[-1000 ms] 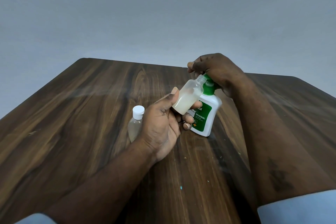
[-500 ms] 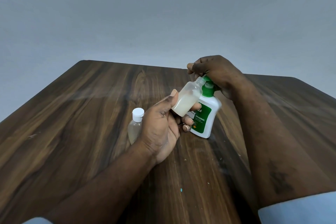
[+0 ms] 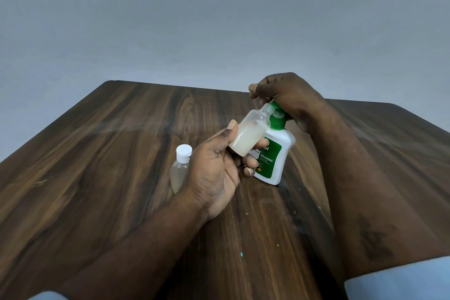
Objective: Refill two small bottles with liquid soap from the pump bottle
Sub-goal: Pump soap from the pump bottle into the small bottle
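My left hand point(image 3: 216, 170) grips a small frosted bottle point(image 3: 250, 133) with no cap, tilted, its open neck right under the pump spout. It is about half full of milky soap. A white pump bottle point(image 3: 274, 158) with a green label and green pump head stands tilted on the wooden table point(image 3: 97, 178). My right hand point(image 3: 287, 97) curls over the pump head, which it mostly hides. A second small clear bottle point(image 3: 180, 168) with a white cap stands just left of my left hand, partly hidden behind it.
The table's far edge runs behind the bottles, with a plain grey wall beyond. A few small specks lie on the wood near my right forearm.
Hardly anything has moved. My right hand stays on the pump head and the small bottle stays at the spout; the view has shifted slightly.
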